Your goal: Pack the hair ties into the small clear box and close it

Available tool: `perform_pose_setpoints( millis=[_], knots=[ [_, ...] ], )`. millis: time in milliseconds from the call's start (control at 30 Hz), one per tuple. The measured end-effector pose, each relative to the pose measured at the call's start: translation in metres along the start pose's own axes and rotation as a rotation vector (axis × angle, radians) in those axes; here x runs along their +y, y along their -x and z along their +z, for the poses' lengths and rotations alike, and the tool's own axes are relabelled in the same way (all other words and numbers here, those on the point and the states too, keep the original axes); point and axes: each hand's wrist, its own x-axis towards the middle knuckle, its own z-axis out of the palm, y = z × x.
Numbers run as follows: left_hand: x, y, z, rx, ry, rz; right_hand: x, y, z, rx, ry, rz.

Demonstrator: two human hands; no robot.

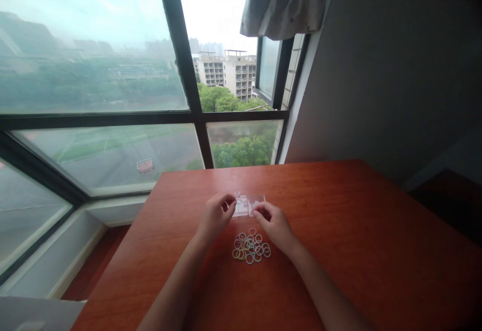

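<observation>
A small clear plastic box (242, 211) lies opened out flat on the table, its two halves side by side. A ring seems to sit in its left half. My left hand (215, 214) is at the box's left edge, thumb and fingers curled together in a pinch on it. From the other side my right hand (276, 224) pinches at the right half (260, 199), its fingertips over the near part. Whether either hand also holds something small is hidden. Nearer to me, between my forearms, lies a loose pile of thin pale rings (257, 258), greenish, grey and yellowish.
The reddish-brown wooden table (357, 240) extends to both sides. Behind it stand dark-framed windows (196, 95), with one pane swung outward. A grey curtain (284, 4) hangs at the upper right, beside a wall (376, 80).
</observation>
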Motion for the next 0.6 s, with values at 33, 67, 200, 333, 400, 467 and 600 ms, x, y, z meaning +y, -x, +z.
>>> perform_pose_setpoints(
  millis=[33,67,200,333,400,467,600],
  knots=[
    [-0.006,-0.001,-0.001,0.039,-0.041,-0.022,0.000,0.000,0.000,-0.009,0.019,-0.001],
    [-0.012,-0.002,-0.002,0.074,-0.075,-0.050,0.000,0.001,0.001,-0.019,0.038,-0.005],
    [-0.028,-0.004,0.001,0.102,-0.128,-0.126,0.001,0.003,0.004,-0.066,0.102,-0.042],
    [-0.035,-0.004,0.006,0.086,-0.130,-0.144,0.003,0.004,0.007,-0.099,0.189,-0.094],
    [-0.036,-0.003,0.007,0.084,-0.135,-0.145,0.003,0.005,0.008,-0.121,0.243,-0.124],
    [-0.037,-0.003,0.007,0.084,-0.140,-0.142,0.003,0.006,0.010,-0.151,0.291,-0.145],
    [-0.037,-0.002,0.005,0.085,-0.145,-0.138,0.002,0.008,0.014,-0.201,0.357,-0.153]
  ],
)
